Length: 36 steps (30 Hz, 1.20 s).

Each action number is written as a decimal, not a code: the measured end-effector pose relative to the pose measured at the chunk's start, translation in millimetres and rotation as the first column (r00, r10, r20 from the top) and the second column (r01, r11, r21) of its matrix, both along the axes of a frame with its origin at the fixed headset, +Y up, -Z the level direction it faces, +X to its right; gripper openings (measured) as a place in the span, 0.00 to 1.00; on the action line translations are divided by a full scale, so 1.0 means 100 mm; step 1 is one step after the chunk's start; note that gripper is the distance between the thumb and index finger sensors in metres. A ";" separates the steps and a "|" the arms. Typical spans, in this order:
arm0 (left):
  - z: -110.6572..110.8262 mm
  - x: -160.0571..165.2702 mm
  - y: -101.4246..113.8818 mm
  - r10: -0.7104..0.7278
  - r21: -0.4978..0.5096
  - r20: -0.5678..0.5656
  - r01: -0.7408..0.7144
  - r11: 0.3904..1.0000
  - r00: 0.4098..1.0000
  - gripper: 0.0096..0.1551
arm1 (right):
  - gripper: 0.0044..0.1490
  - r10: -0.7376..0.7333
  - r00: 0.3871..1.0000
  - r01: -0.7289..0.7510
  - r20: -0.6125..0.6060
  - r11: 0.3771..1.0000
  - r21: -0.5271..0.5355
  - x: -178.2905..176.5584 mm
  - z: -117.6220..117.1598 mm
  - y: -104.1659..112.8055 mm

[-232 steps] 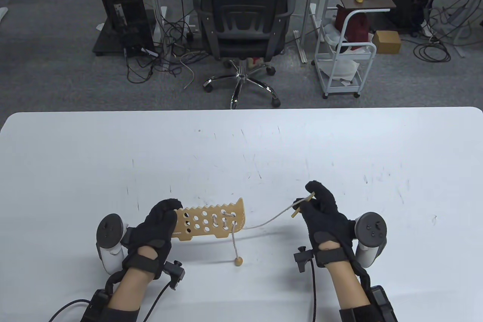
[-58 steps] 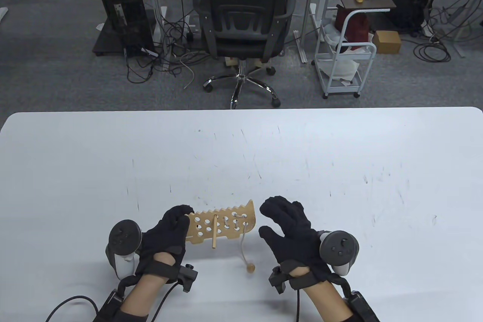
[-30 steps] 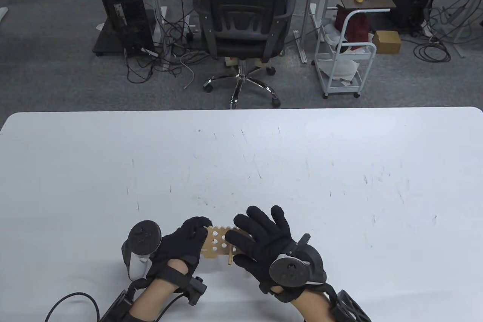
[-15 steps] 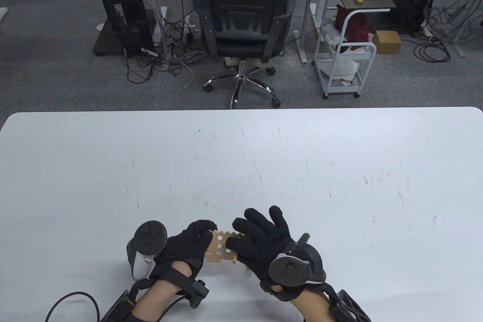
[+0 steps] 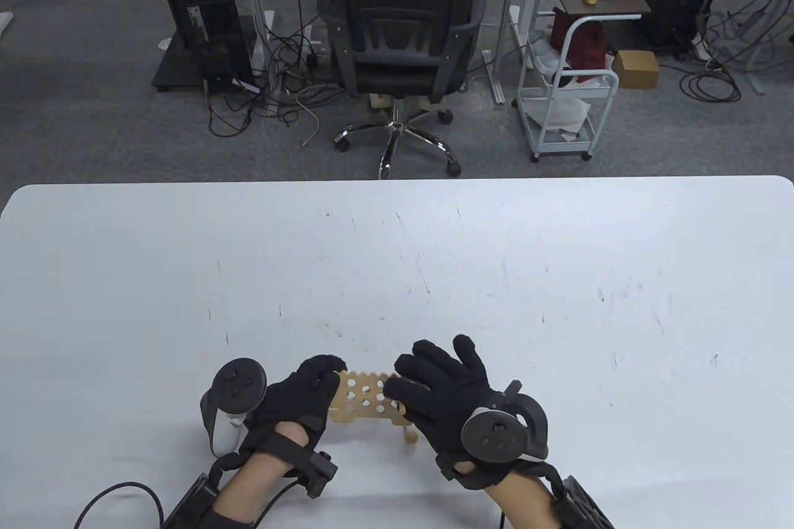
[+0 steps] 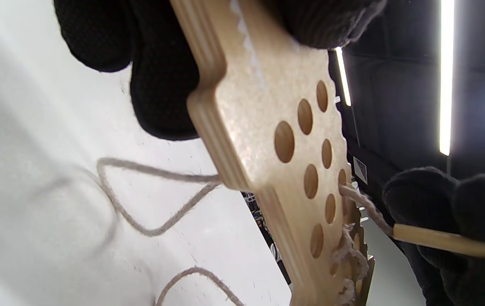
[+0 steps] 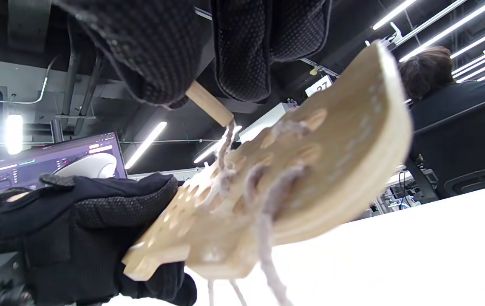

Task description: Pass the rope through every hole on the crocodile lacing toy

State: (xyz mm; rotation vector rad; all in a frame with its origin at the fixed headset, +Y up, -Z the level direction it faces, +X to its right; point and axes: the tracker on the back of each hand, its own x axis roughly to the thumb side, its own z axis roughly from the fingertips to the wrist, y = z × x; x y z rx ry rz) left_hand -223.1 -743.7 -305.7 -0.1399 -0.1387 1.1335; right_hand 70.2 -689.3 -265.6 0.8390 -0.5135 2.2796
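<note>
Since half a second earlier, the right hand (image 5: 450, 395) had slid slightly rightward over the crocodile lacing toy (image 5: 366, 399), uncovering more holes.

The left hand (image 5: 304, 399) gripped the toy's narrow end, holding it just above the white table (image 5: 558, 281) near its front edge. The right hand's fingers (image 7: 242, 51) pinched the wooden needle (image 7: 209, 103), with the rope (image 6: 157, 204) trailing from a hole and looping on the table; the wooden bead (image 5: 409, 439) lay beneath. A small sign reading "27" (image 7: 321, 85) showed in the right wrist view.
</note>
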 end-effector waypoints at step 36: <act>-0.13 -0.48 0.03 0.091 0.010 -0.186 -0.091 0.996 0.978 0.29 | 0.25 -0.060 0.979 0.081 0.195 0.992 -0.099 0.52 -0.32 -0.08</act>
